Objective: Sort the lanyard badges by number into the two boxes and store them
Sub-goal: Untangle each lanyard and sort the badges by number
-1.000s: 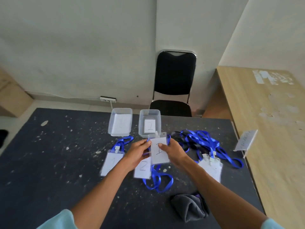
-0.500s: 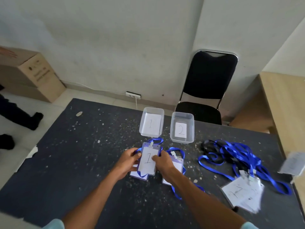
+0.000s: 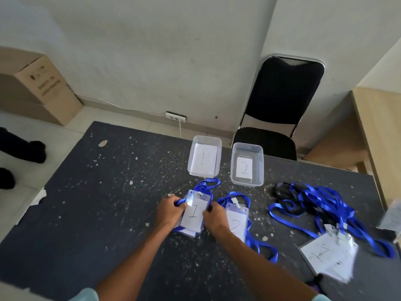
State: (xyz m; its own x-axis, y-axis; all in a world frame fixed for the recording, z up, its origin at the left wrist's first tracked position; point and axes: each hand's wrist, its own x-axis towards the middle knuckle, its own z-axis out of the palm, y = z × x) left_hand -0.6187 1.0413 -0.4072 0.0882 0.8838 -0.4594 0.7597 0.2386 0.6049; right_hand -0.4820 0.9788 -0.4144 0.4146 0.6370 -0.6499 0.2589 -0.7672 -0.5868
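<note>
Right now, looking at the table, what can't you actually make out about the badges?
Head view: stack beneath the number 1 badge, its count hidden by that badge, the left hand and the right hand.
Head view: badge pile on the right, blurred, lower numbers covered by the top card.
Head view: pale card at right edge, blurred and cropped.

Clear glossy plastic boxes (image 3: 247, 148), matt speckled dark table (image 3: 108, 203), blue fabric lanyards (image 3: 325, 203), cardboard carton (image 3: 39, 88)

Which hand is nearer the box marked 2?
Right. The right hand is in front of the box marked 2, slightly left; the left hand is farther left, across the badge both hold.
</note>
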